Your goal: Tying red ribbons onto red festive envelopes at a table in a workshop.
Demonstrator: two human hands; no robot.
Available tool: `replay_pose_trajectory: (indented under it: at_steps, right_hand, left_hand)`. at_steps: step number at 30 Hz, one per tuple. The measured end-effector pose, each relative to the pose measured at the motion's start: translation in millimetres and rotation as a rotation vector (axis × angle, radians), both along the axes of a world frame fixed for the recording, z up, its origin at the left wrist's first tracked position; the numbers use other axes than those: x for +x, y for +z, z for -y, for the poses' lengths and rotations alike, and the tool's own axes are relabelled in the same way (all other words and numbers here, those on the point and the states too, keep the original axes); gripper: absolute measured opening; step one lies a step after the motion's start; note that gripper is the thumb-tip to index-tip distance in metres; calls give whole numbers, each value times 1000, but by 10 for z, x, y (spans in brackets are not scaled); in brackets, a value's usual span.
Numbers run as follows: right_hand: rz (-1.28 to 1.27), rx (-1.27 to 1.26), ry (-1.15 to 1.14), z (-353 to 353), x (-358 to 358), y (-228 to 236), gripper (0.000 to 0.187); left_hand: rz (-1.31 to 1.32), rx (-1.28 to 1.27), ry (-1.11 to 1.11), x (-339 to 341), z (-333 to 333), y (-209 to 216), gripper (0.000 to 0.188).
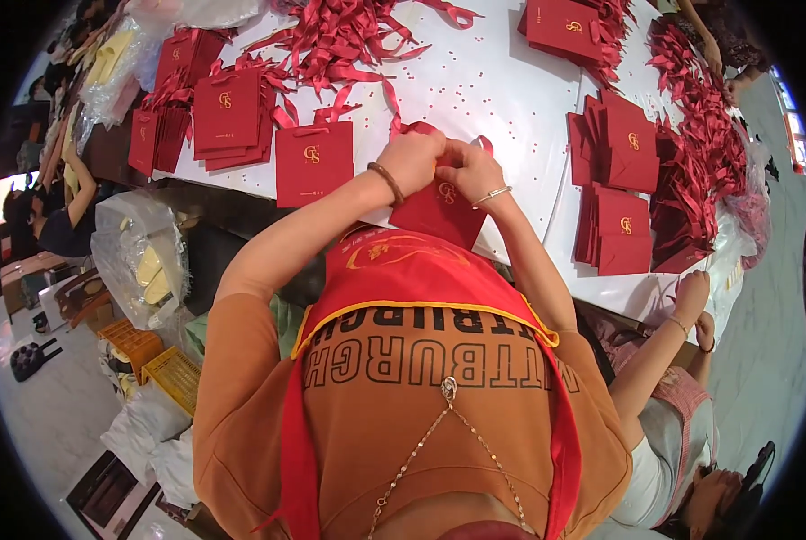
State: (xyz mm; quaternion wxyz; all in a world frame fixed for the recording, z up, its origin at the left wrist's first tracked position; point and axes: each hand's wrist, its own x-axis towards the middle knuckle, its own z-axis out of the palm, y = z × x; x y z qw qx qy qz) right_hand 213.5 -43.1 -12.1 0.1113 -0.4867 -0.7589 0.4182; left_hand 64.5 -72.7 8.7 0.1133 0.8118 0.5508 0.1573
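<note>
Our L hand (pixel 412 160) & R hand (pixel 473 173), fingers pinched narrow, hold the top of a dk-red rectangular paper bag (pixel 432 216) w/ gold print, just below them; squarish red paper bag (pixel 314 166) to their L; glossy red ribbon heap (pixel 329 43) beyond.

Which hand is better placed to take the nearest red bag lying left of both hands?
Probably the left hand: it is nearer that red bag, and the right hand sits beyond it. Both are at the top of another red bag, so the left may need freeing first.
</note>
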Motion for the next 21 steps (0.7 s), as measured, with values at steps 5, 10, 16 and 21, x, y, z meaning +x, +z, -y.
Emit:
replay_pose_trajectory:
  at_steps: [5, 10, 16, 21]
  right_hand:
    - [-158, -64, -22, 20, 19, -86, 31]
    - [10, 97, 61, 54, 85, 41, 27]
    - [110, 361, 38, 216, 103, 211, 22]
    - [36, 377, 103, 250, 98, 245, 21]
  left_hand:
    - [784, -655, 319, -74, -34, -17, 19]
    - [385, -506, 204, -149, -25, 104, 21]
    - [-66, -277, 99, -344, -190, 109, 28]
    - [201, -875, -299, -501, -525, -58, 21]
